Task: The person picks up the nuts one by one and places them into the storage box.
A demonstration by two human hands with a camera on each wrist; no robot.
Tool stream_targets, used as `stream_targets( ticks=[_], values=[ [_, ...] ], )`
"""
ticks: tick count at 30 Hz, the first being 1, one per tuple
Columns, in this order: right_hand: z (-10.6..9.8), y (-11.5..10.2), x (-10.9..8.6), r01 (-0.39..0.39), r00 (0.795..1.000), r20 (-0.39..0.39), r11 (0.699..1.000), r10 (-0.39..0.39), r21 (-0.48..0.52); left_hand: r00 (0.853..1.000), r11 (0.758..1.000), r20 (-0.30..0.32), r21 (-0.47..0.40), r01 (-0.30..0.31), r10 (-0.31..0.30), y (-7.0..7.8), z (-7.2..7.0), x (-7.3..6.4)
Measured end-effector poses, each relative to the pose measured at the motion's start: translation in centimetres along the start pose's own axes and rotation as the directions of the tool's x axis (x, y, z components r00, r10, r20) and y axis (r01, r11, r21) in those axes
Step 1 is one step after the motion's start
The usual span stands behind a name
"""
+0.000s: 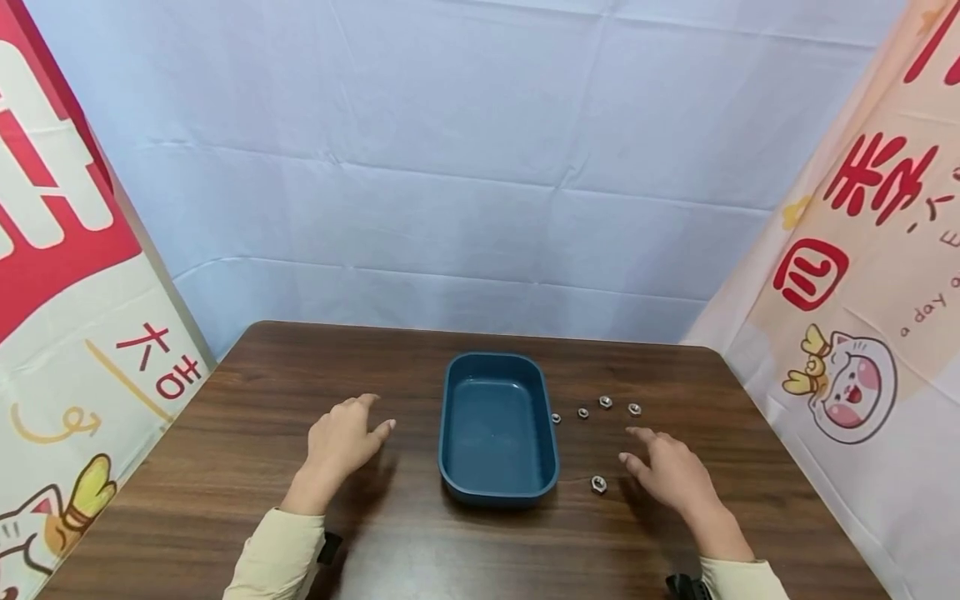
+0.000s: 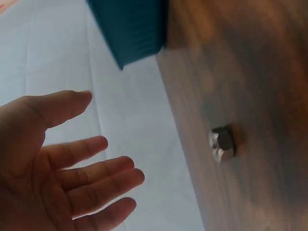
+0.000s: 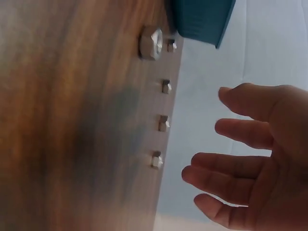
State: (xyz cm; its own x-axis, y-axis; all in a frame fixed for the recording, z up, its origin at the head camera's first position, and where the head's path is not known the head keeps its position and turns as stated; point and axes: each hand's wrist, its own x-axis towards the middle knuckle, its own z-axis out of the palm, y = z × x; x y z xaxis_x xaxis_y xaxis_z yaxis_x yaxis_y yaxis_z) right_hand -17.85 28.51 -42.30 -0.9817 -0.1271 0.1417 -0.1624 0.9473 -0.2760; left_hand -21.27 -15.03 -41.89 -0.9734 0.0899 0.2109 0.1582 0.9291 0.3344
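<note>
My left hand (image 1: 343, 442) hovers over the table to the left of a blue-green rectangular tray (image 1: 498, 497), its fingers spread and holding nothing. In the left wrist view, a metal hex nut (image 2: 222, 143) lies on the wood beyond those fingertips; the head view does not show it. On the tray's other side, my right hand (image 1: 673, 472) hangs with relaxed fingers and an empty palm. Close to its thumb lies a larger hex nut (image 1: 598, 484). Several smaller nuts (image 1: 605, 402) form a loose row beyond its fingertips, the leftmost one (image 1: 556, 418) right at the tray's wall.
The brown wooden table (image 1: 405, 367) has rounded far corners. Behind it hangs a pale cloth (image 1: 480, 208), with printed banners (image 1: 855, 333) at the sides. The tray stands near the middle, between both hands.
</note>
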Motion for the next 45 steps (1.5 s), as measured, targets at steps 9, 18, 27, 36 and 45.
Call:
stream_targets(
  ticks=[9,18,27,36,45],
  values=[
    [0.3,0.6,-0.9,-0.079,0.996,0.05,0.971,0.069,0.224,0.997,0.957,0.044,-0.279,0.073,-0.064,1.5,0.4,-0.1],
    [0.6,1.1,-1.3,-0.176,0.982,0.149,0.872,0.12,0.457,0.992,0.864,0.105,-0.491,0.11,-0.066,2.1,1.1,0.1],
    [0.9,1.4,-1.4,-0.387,0.916,0.379,0.533,0.131,0.752,0.975,0.721,0.218,-0.668,0.183,-0.045,2.4,2.0,0.3],
    [1.4,1.4,-1.1,-0.432,0.895,0.432,0.471,0.115,0.769,0.961,0.609,0.277,-0.766,0.206,0.024,2.6,2.3,-0.1],
    [2.4,1.5,-1.1,-0.446,0.881,0.464,0.492,0.093,0.748,0.938,0.538,0.339,-0.805,0.252,0.068,3.0,3.1,-0.3]
  ],
)
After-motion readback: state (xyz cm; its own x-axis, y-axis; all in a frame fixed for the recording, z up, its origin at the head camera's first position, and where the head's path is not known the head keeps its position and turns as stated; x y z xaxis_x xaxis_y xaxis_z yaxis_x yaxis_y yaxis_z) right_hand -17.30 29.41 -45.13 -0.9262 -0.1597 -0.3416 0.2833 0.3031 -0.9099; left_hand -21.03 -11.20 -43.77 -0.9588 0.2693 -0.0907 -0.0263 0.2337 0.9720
